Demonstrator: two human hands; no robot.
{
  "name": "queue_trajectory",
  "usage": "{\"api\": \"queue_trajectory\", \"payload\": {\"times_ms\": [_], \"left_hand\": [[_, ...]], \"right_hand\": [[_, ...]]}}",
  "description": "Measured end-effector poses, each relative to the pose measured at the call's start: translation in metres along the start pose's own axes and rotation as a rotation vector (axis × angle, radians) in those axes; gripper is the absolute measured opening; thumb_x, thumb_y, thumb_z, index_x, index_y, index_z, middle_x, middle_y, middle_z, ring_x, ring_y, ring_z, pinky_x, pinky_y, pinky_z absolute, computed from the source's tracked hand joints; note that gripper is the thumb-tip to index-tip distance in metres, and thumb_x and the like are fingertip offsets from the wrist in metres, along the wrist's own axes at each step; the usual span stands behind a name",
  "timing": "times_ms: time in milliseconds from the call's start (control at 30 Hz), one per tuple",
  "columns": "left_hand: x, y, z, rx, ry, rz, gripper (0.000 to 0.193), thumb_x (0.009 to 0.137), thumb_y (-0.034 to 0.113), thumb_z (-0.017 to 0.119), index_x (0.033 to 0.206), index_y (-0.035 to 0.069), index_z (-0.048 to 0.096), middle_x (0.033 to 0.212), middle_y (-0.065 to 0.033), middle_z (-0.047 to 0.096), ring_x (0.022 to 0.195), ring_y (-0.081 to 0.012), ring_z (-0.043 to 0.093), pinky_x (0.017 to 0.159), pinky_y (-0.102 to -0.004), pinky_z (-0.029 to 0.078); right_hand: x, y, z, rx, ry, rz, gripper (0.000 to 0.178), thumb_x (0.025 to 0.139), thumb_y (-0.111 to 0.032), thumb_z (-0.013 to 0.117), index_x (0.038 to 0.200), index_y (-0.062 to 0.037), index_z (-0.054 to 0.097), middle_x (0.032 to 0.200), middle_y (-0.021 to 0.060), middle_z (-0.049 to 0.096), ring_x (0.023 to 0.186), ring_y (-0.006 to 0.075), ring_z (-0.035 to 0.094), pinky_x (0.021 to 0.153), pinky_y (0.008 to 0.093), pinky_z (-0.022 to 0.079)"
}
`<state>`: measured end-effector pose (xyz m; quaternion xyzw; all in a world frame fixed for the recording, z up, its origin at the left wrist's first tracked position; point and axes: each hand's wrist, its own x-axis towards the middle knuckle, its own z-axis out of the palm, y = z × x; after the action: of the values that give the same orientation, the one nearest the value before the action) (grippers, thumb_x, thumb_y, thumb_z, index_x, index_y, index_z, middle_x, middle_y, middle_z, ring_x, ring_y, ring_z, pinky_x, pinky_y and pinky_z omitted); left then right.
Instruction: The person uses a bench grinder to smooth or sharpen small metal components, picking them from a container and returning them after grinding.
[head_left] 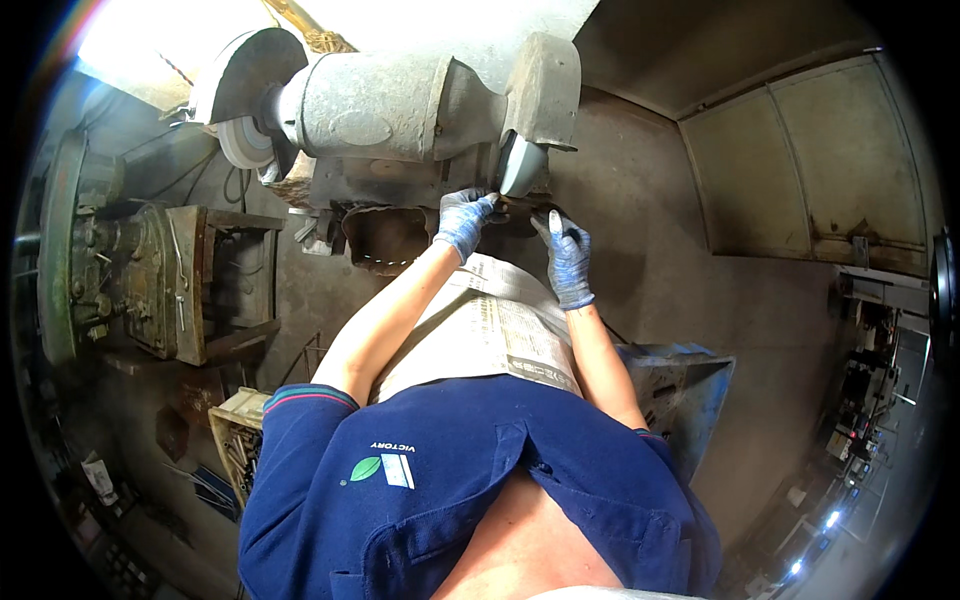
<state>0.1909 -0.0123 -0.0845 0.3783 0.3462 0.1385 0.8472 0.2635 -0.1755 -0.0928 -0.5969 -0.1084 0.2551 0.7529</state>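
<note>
A workshop, with its grinder [375, 105] and heavy green machine [148, 280]

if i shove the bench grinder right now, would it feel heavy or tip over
The bench grinder is probably heavy for its size, as its thick grey housing looks like cast metal. It seems stiff, with no sign of bending, so it should resist as one rigid mass. The pale wheel might turn if pushed, being round.

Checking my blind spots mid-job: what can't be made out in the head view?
- Head: whether the left grip holds anything by the grey wheel; its gloved fingers block the view.
- Head: whether the right grip holds anything; its darker fingers blend into the background.
- Head: the grey wheel's upper part; its metal guard covers it.
- Head: the rounded black thing; the right rim cuts it off.
</note>
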Motion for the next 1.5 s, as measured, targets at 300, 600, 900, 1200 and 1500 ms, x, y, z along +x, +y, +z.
{"api": "queue_trajectory", "payload": {"times_ms": [300, 600, 900, 1200, 1500], "left_hand": [[-0.007, 0.027, -0.022, 0.074, 0.039, -0.025, 0.007, 0.084, 0.001, 0.059, 0.084, -0.005, 0.063, 0.076, -0.0115, 0.064, 0.064, -0.0190, 0.064, 0.059, -0.0291, 0.055], [-0.018, 0.027, -0.048, 0.149, 0.011, 0.144, 0.007, 0.084, 0.004, 0.060, 0.086, -0.001, 0.064, 0.077, -0.0047, 0.065, 0.067, -0.0095, 0.059, 0.060, -0.0211, 0.047], [-0.095, 0.014, -0.049, 0.316, -0.148, 0.422, 0.017, 0.082, -0.001, 0.063, 0.099, -0.004, 0.064, 0.093, -0.0082, 0.067, 0.084, -0.0095, 0.061, 0.076, -0.0233, 0.050], [-0.111, 0.007, -0.034, 0.353, -0.338, 0.670, 0.018, 0.079, -0.002, 0.066, 0.097, -0.001, 0.066, 0.095, -0.0116, 0.068, 0.089, -0.0116, 0.063, 0.082, -0.0244, 0.049], [-0.145, 0.003, -0.017, 0.341, -0.326, 0.318, 0.018, 0.083, 0.002, 0.064, 0.101, -0.003, 0.064, 0.088, -0.0032, 0.067, 0.077, -0.0051, 0.057, 0.070, -0.0207, 0.049]], "right_hand": [[-0.004, 0.009, 0.030, 0.065, -0.047, 0.020, 0.027, 0.091, -0.020, 0.056, 0.090, 0.0050, 0.065, 0.093, 0.0138, 0.065, 0.094, 0.0226, 0.061, 0.089, 0.0351, 0.048], [-0.019, -0.005, 0.050, 0.104, -0.178, -0.038, 0.030, 0.091, -0.021, 0.055, 0.100, 0.0072, 0.062, 0.117, 0.0178, 0.054, 0.106, 0.0251, 0.055, 0.095, 0.0376, 0.046], [-0.093, -0.060, 0.040, -0.524, -0.172, -0.547, 0.030, 0.085, -0.011, 0.058, 0.112, 0.0016, 0.061, 0.122, 0.0153, 0.054, 0.116, 0.0250, 0.049, 0.099, 0.0347, 0.040], [-0.146, -0.081, 0.036, -0.577, -0.064, -0.624, 0.037, 0.082, -0.018, 0.062, 0.112, 0.0024, 0.061, 0.123, 0.0154, 0.053, 0.120, 0.0262, 0.046, 0.101, 0.0367, 0.036], [-0.171, -0.076, 0.020, -0.529, 0.088, -0.576, 0.037, 0.080, -0.024, 0.066, 0.107, 0.0013, 0.063, 0.117, 0.0175, 0.057, 0.112, 0.0281, 0.053, 0.097, 0.0368, 0.040]]}}
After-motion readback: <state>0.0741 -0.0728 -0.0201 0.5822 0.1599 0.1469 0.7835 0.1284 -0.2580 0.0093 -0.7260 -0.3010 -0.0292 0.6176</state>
